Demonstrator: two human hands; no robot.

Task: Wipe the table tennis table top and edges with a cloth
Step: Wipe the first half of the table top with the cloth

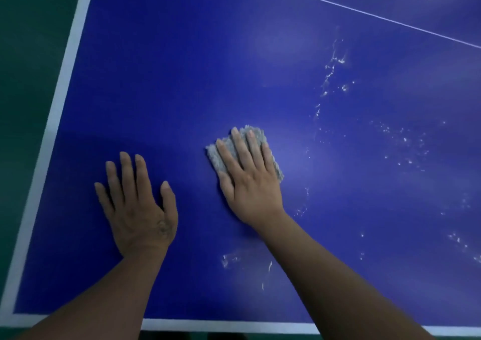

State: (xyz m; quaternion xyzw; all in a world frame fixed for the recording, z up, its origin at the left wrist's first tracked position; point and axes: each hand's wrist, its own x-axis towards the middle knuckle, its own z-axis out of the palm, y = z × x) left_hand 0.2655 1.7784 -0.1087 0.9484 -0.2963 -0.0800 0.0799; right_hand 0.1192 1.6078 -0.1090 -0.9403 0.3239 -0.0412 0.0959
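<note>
The blue table tennis table top (161, 74) fills the view, with a white border line along its left edge (56, 110) and near edge (229, 325). A folded grey cloth (256, 135) lies on the top near the middle. My right hand (250, 178) presses flat on the cloth with straight fingers and covers most of it. My left hand (138, 204) rests flat on the bare blue surface to the left of the cloth, fingers spread. Wet streaks and droplets (330, 76) mark the top to the right of the cloth.
A thin white centre line (364, 12) crosses the top at the upper right. Green floor (28, 53) shows beyond the table's left edge. More droplets (244, 261) sit between my forearms near the front edge.
</note>
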